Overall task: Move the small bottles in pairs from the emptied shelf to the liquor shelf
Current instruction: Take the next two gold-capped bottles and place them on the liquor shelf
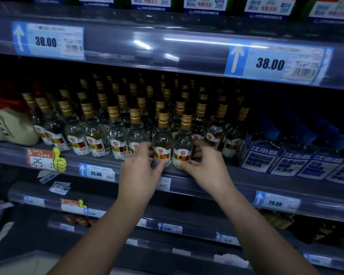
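Left front bottle [162, 142], right front bottle [183, 144]: clear glass, glossy, smooth; pale liquid shows through.
Caps [164, 118]: gold, metallic sheen, fine ribbing.
Labels [161, 155]: printed paper, slight gloss.
Rows of bottles behind [95, 135]: same glass, same gold caps.
Shelf edge strip [187, 54]: clear plastic, high gloss, streaked with light reflections.
Price tags [48, 41]: white-blue paper behind plastic.
Thumb sticker [59, 160]: yellow, glossy.
Blue boxes [258, 157]: printed card, matt.
Shelf deck [236, 170]: grey, smooth, dull sheen; material unclear.
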